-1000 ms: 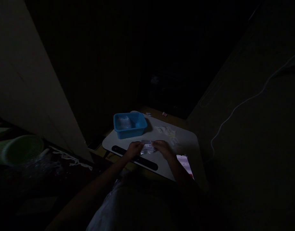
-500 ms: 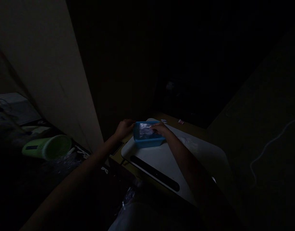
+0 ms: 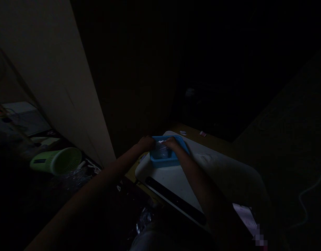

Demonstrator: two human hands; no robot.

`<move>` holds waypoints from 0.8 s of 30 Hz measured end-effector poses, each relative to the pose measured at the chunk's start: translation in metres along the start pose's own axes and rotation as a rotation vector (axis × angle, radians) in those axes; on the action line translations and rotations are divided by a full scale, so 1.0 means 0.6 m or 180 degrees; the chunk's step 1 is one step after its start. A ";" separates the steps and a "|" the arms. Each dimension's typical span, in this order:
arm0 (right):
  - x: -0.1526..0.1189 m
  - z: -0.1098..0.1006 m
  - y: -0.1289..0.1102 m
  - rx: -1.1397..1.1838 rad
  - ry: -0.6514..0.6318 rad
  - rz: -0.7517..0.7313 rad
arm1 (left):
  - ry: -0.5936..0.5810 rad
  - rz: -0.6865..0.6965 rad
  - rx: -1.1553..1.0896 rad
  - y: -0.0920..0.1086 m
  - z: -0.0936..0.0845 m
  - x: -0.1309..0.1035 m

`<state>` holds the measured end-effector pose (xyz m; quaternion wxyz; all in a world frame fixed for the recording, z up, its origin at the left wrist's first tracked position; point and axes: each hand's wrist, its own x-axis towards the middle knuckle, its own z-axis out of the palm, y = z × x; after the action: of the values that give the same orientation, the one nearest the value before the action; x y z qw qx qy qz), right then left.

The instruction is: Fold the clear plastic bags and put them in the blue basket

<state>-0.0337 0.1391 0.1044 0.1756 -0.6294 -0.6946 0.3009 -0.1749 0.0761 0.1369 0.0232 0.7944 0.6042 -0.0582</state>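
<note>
A pale wall (image 3: 47, 73) fills the upper left of the frame, and the white bench (image 3: 228, 174) spreads from the centre toward the lower right, with a long dark slot (image 3: 176, 200) along its near edge. At the left, a green basket (image 3: 46, 162) lies on its side; the dark label on it is too dim to read. The blue tub (image 3: 165, 162) sits on the bench just below the centre of the frame. The left hand (image 3: 146, 143) is at the tub's upper left corner, beside the packet, and the right hand (image 3: 171, 143) reaches in over the tub with its fingertips at the packet's upper right edge. Whether either grip is closed on anything cannot be told in this light. A phone (image 3: 244, 214) with a lit screen lies at the lower right, its writing unreadable. The clear plastic packet (image 3: 162, 151) is inside the tub, toward its left side, below and between the two hands. Smallest are a pink and white piece (image 3: 202, 134) and a crumpled white scrap (image 3: 183, 132), beyond the bench's far edge.
</note>
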 end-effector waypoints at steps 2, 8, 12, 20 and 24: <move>-0.008 -0.006 0.002 -0.0458 0.0217 -0.0079 | -0.0136 -0.0103 0.0027 0.010 -0.005 0.003; -0.036 -0.001 0.012 -0.1336 0.0191 -0.0929 | -0.0111 -0.0256 0.0033 0.022 -0.007 0.005; -0.037 0.006 0.014 -0.1634 0.0319 -0.1047 | -0.0261 -0.0358 0.0007 0.026 -0.012 0.004; -0.043 -0.014 0.015 -0.1534 0.0069 -0.1403 | -0.0251 -0.0487 0.0006 0.032 -0.003 0.015; -0.045 -0.011 0.021 -0.1602 -0.0294 -0.1237 | -0.0256 -0.0488 0.0111 0.033 0.001 0.017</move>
<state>-0.0159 0.1144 0.1046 0.0368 -0.4943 -0.8617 0.1087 -0.1530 0.0802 0.1347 0.0291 0.7431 0.6607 -0.1022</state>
